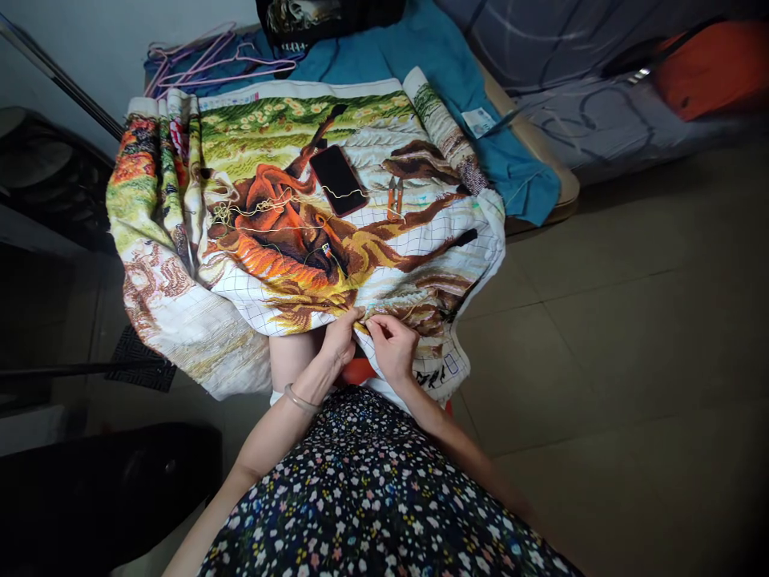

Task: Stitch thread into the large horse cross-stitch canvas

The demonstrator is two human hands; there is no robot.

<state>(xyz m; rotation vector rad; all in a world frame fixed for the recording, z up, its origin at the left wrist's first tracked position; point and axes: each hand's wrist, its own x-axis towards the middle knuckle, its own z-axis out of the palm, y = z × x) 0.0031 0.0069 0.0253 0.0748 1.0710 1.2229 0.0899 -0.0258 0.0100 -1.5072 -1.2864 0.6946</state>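
Observation:
A large cross-stitch cloth with a partly stitched horse picture drapes from the surface ahead down over my lap. My left hand is closed on its near edge, thumb on top. Beside it, my right hand pinches close to the stitching; whatever sits between its fingertips is too small to make out. On the cloth lie a dark phone, orange-handled thread snips and a loose tangle of pale yellow thread. A small colourful piece rests on the dark stitched area.
Rolled cloth ends stand at both sides. Behind are pink hangers, a teal cover and a black bag. An orange bag lies at far right above the tiled floor. A dark rounded object stands at lower left.

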